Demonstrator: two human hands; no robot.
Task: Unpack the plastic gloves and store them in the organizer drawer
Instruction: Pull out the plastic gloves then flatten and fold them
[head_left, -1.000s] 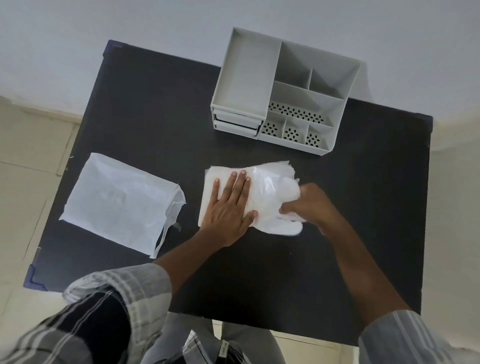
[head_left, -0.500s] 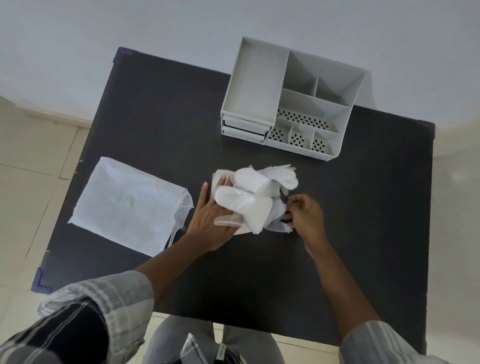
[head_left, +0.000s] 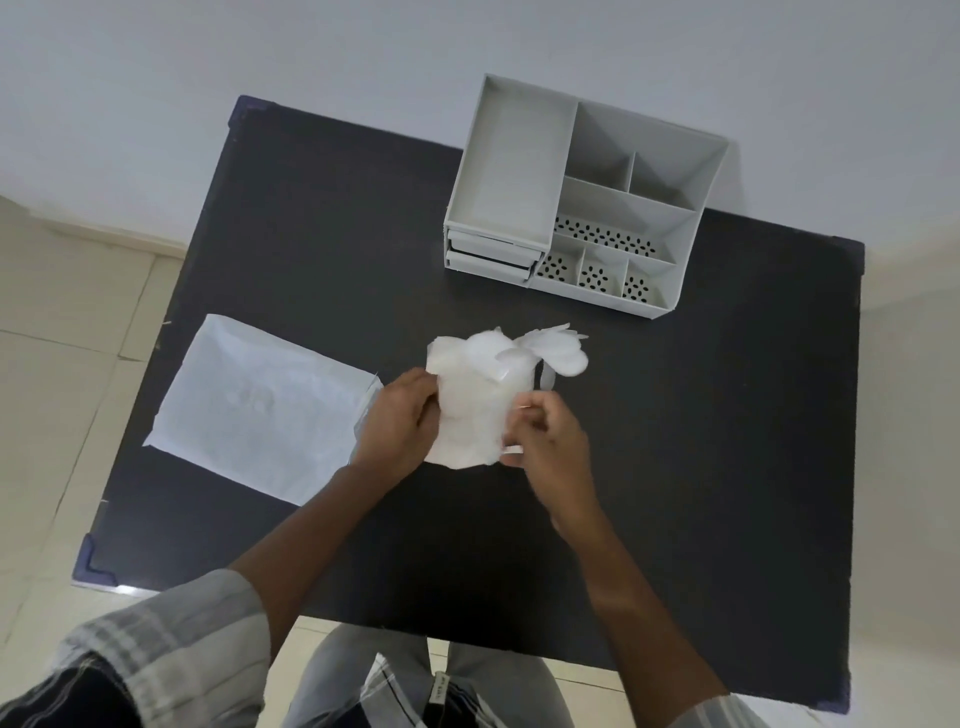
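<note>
A folded bundle of translucent white plastic gloves (head_left: 480, 402) is held up over the middle of the black table (head_left: 311, 218). My left hand (head_left: 397, 421) grips its left edge and my right hand (head_left: 545, 441) pinches its right edge. Glove fingers (head_left: 563, 353) fan out at the bundle's top right. The grey organizer (head_left: 582, 197) stands at the far side of the table, its two drawers (head_left: 491, 254) shut at the lower left of its front. The flat white packaging bag (head_left: 260, 405) lies on the table to the left of my left hand.
The table's far edge meets a white wall (head_left: 363, 52). Tiled floor (head_left: 52, 364) shows past the left edge. The organizer's open compartments (head_left: 613, 244) have perforated bottoms. My knees and checked shirt sleeve (head_left: 156, 654) are at the near edge.
The gloves went from lying flat under my left palm to being folded over and gathered into a bundle between both hands. The camera view shifted slightly down and left.
</note>
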